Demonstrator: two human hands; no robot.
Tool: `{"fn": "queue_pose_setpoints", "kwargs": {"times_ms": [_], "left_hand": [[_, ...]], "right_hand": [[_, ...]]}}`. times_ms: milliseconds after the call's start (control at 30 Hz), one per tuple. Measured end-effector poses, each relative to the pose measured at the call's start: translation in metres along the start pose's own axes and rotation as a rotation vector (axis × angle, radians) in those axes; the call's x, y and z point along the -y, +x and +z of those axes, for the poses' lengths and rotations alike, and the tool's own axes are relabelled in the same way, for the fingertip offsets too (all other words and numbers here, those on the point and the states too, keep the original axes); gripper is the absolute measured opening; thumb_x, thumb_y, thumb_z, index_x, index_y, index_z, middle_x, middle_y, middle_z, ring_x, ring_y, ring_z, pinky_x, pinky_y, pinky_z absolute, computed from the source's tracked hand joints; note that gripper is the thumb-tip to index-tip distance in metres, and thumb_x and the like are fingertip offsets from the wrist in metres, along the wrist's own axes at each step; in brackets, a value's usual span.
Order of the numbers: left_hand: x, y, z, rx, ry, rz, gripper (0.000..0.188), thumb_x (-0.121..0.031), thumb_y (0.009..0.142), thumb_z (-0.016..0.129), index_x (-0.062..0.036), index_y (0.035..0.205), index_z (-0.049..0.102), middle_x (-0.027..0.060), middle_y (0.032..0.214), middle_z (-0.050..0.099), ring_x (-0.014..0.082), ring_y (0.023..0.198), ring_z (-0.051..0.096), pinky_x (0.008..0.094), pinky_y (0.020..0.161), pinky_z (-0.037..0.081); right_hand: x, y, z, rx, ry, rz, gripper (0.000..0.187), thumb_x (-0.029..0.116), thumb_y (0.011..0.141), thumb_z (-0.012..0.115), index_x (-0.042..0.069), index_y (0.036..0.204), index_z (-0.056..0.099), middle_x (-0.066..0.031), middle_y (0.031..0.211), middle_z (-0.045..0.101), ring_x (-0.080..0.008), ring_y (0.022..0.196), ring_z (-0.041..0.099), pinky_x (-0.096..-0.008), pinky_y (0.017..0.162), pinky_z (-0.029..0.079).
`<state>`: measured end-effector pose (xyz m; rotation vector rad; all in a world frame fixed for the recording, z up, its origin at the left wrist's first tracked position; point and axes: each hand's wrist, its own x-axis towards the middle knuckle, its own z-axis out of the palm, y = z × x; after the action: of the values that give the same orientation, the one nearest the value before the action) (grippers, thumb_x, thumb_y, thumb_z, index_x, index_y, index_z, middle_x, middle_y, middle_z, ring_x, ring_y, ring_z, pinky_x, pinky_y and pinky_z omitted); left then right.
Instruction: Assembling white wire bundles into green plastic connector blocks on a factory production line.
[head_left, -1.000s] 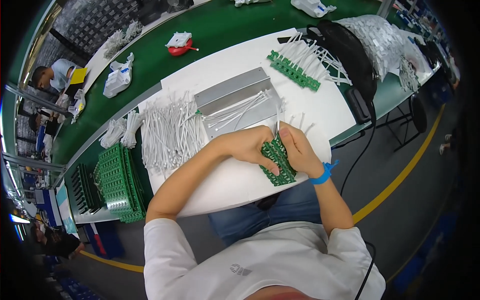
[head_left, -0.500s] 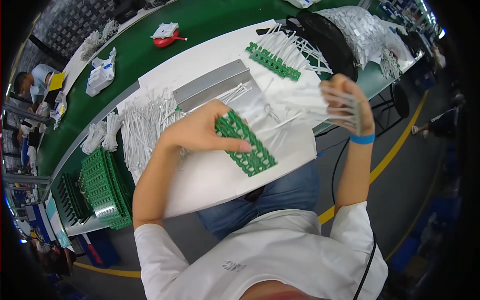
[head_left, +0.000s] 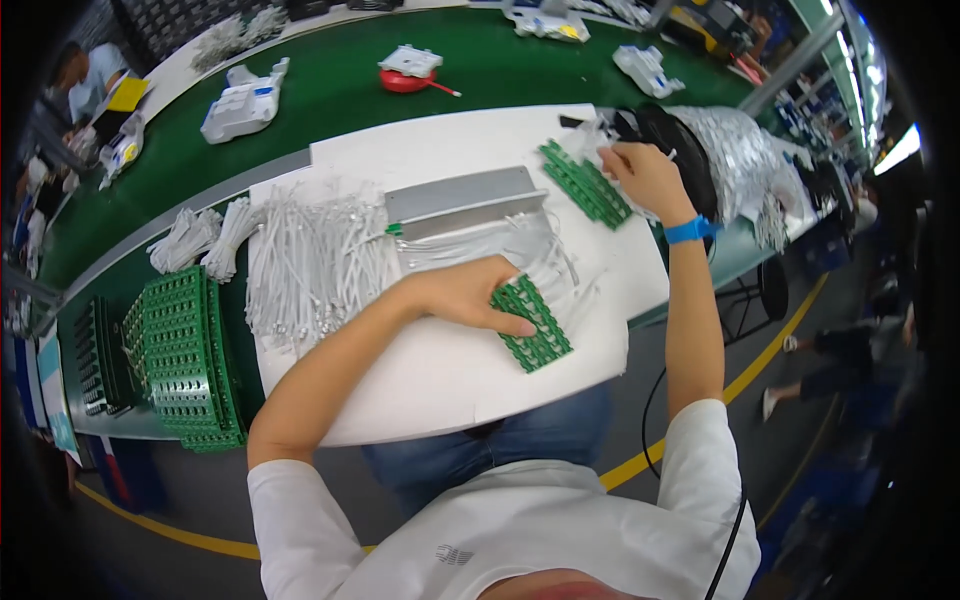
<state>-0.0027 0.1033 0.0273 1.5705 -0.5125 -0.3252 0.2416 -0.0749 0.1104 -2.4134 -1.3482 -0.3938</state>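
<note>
My left hand (head_left: 470,292) grips a green circuit board panel (head_left: 533,328) by its upper left edge, thumb on top. Thin white wires (head_left: 570,285) reach out from behind that panel. Farther right, my right hand (head_left: 645,180), with a blue band at the wrist, is over a stack of green board strips (head_left: 585,185). Its fingers are curled in, and what they pinch is hidden. Between the hands lies a grey metal channel (head_left: 460,200), with white wires along its near side.
Loose white cables (head_left: 305,265) cover the worktop's left part. Bundled cables (head_left: 230,235) and stacked green panels (head_left: 185,355) lie farther left. On the green bench behind are white plastic housings (head_left: 243,103) and a red round object (head_left: 405,80). A black bag (head_left: 690,160) is at right.
My right hand has carried a strip with white wires away to the board strips at the back right. My left hand keeps its hold on the panel. The whole view has shifted.
</note>
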Motion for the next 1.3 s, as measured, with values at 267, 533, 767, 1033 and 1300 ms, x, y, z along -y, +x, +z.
{"fn": "queue_pose_setpoints", "kwargs": {"times_ms": [267, 533, 767, 1033, 1300], "left_hand": [[0.003, 0.003, -0.001, 0.122, 0.105, 0.143, 0.023, -0.014, 0.084, 0.07, 0.0043, 0.098, 0.066, 0.008, 0.082, 0.069, 0.0103, 0.073, 0.059, 0.0285, 0.067, 0.048], [-0.019, 0.003, 0.002, 0.359, 0.263, 0.072, 0.018, -0.012, 0.084, 0.065, 0.0043, 0.092, 0.063, 0.0116, 0.08, 0.067, 0.0163, 0.071, 0.059, 0.0332, 0.066, 0.048], [-0.041, -0.018, -0.016, 0.268, 0.285, -0.052, 0.017, -0.008, 0.084, 0.065, 0.004, 0.095, 0.061, 0.0097, 0.081, 0.066, 0.0141, 0.072, 0.058, 0.0308, 0.067, 0.049], [-0.039, -0.001, -0.011, 0.181, -0.112, -0.122, 0.02, -0.009, 0.095, 0.059, 0.0068, 0.107, 0.059, 0.0108, 0.101, 0.067, 0.0126, 0.083, 0.066, 0.0266, 0.073, 0.058], [-0.013, 0.002, 0.004, -0.02, -0.035, -0.17, 0.022, -0.007, 0.091, 0.064, 0.0063, 0.108, 0.06, 0.0073, 0.095, 0.068, 0.0106, 0.08, 0.065, 0.0251, 0.073, 0.053]], "right_hand": [[0.074, 0.137, 0.085, -0.062, 0.314, -0.164, 0.062, 0.048, 0.08, 0.072, 0.003, 0.118, 0.055, -0.0178, 0.103, 0.064, -0.0273, 0.092, 0.064, -0.037, 0.078, 0.052], [0.102, 0.214, 0.169, -0.139, 0.313, 0.037, 0.115, 0.064, 0.062, 0.079, 0.0, 0.144, 0.03, -0.0322, 0.128, 0.053, -0.0411, 0.115, 0.057, -0.0402, 0.095, 0.048], [0.093, 0.156, 0.12, -0.049, 0.479, 0.06, 0.1, 0.052, 0.066, 0.082, 0.001, 0.141, 0.037, -0.0254, 0.113, 0.064, -0.0348, 0.099, 0.066, -0.037, 0.086, 0.053], [0.065, 0.083, 0.091, -0.132, 0.514, -0.23, 0.079, 0.039, 0.082, 0.075, 0.001, 0.14, 0.038, -0.0256, 0.132, 0.053, -0.0346, 0.116, 0.057, -0.0402, 0.099, 0.044], [0.089, -0.105, -0.045, -0.39, 0.675, -0.146, 0.025, 0.012, 0.099, 0.044, 0.0, 0.08, 0.056, -0.0062, 0.072, 0.058, -0.01, 0.057, 0.049, -0.0254, 0.051, 0.037]]}}
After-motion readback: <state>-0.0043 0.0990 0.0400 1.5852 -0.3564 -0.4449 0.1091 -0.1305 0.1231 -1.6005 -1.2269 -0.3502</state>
